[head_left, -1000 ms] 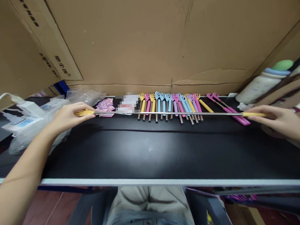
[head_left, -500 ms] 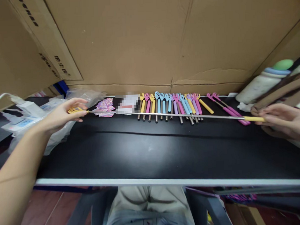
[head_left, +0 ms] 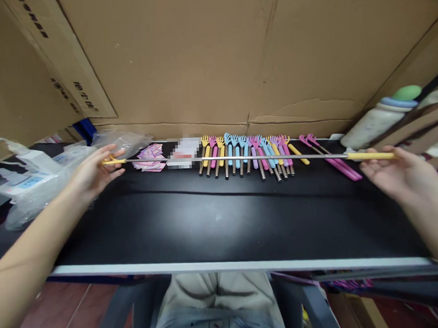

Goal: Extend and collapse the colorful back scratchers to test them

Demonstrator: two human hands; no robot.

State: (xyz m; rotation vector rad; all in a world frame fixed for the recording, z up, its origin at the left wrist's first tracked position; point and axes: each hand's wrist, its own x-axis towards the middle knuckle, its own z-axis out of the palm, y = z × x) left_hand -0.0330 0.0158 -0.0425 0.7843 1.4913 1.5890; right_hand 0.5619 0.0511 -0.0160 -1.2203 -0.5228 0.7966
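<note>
The scratcher [head_left: 236,158] is extended long and straight, its slim metal shaft [head_left: 302,156] held crosswise above the worktop [head_left: 218,231], yellow claw [head_left: 116,161] leftward, partly hidden, yellow handle [head_left: 371,156] rightward.

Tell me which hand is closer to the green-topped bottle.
Right. The right hand, at the yellow handle of the extended backscratcher, is close in front of the green-topped bottle; the left hand, at the yellow claw, is far across the desk.
</note>
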